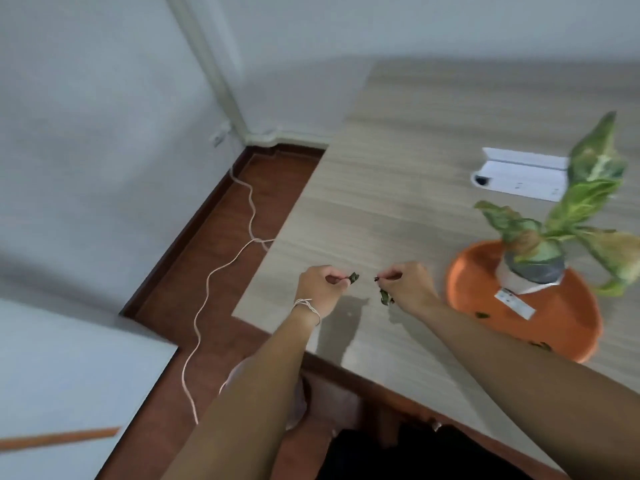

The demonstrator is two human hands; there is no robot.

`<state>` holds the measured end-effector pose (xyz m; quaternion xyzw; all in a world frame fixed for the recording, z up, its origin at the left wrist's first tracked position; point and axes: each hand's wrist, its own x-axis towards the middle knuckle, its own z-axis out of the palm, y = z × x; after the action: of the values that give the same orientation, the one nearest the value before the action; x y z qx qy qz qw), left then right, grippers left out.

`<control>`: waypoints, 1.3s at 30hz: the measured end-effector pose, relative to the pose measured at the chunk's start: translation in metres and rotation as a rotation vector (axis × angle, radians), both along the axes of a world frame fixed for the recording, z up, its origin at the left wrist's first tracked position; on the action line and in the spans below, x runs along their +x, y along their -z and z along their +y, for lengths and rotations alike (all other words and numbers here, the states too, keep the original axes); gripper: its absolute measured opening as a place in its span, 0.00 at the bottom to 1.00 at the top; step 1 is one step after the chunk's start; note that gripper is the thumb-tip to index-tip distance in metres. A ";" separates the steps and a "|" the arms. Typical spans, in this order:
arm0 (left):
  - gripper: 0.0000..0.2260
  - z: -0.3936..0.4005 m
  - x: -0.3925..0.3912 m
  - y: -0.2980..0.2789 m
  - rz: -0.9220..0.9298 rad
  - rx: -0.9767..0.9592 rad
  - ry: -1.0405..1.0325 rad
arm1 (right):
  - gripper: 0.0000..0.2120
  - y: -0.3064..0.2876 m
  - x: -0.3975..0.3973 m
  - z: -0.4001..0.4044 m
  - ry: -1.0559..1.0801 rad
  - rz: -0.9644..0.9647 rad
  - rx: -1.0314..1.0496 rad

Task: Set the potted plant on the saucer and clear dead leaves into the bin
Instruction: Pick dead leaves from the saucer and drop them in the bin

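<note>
The potted plant point(540, 258), green and yellowing leaves in a grey-white pot, stands on the orange saucer point(485, 299) at the table's right. Small dark leaf bits point(482, 315) lie on the saucer. My left hand point(320, 289) pinches a small dead leaf point(354, 277) above the table's near-left corner. My right hand point(410, 287) is closed on more dead leaves point(385, 296), one hanging below the fingers. The two hands are close together, left of the saucer. No bin is in view.
The wooden table point(398, 174) has its left edge and near corner beside my hands. A white box point(523, 174) lies behind the plant. A pale cable point(221, 271) snakes over the red-brown floor point(214, 237) along the wall. A white surface point(69, 375) fills the lower left.
</note>
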<state>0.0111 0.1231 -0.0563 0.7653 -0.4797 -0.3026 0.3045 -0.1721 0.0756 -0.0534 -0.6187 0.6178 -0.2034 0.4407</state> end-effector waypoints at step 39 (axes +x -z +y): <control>0.12 0.305 0.288 0.094 0.077 0.270 -0.622 | 0.09 0.087 0.346 0.185 -0.597 0.041 0.269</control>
<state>0.2987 0.4279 -0.1503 0.8963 -0.1671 -0.2848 0.2959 0.1736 0.2610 -0.1408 -0.7125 0.4394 0.0307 0.5462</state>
